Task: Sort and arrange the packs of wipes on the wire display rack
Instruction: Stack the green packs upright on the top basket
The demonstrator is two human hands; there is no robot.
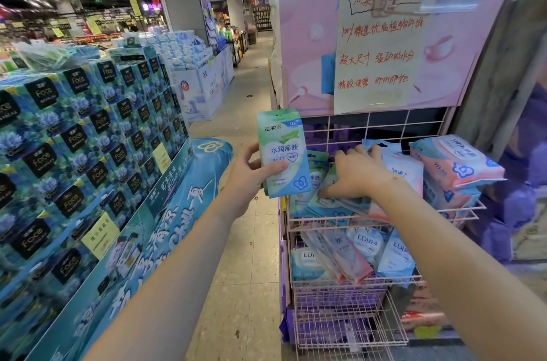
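Note:
My left hand (247, 174) holds a small green-and-white pack of wipes (282, 153) upright, just left of the pink wire display rack (384, 220). My right hand (355, 175) reaches into the rack's top basket, fingers spread and pressing on several green packs (318, 201) lying there. Pink-and-blue packs (405, 168) stand beside that hand, and larger pink packs (455, 161) are stacked at the basket's right end. The lower basket holds blue EDI packs (367, 245) and slim pink packs (343, 257) leaning across them.
A tall stack of blue tissue boxes (88, 135) on a teal display base (165, 227) lines the left of the tiled aisle (242, 272). A pink sign board (370, 35) with a handwritten notice rises behind the rack. An empty wire basket (346, 322) sits at the bottom.

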